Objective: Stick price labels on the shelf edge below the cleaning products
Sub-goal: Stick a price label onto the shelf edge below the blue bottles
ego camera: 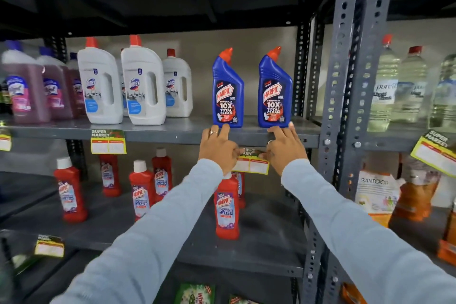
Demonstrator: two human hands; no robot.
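A yellow price label [251, 164] with a green top hangs against the grey shelf edge [172, 134], below two blue Harpic bottles [228, 90]. My left hand [217, 149] pinches the label's left end, with the index finger up on the shelf edge. My right hand [283, 148] holds its right end, fingers spread over the edge under the second blue bottle [274, 90]. Another label [108, 142] hangs from the same edge further left, below white Domex bottles [143, 84].
Pink cleaner bottles [24, 91] stand at the far left. Red Harpic bathroom-cleaner bottles [227, 207] fill the shelf below. A perforated grey upright [343, 81] stands to the right, with clear bottles [409, 86] and a tilted label [436, 153] beyond it. A lower label [49, 247] sits bottom left.
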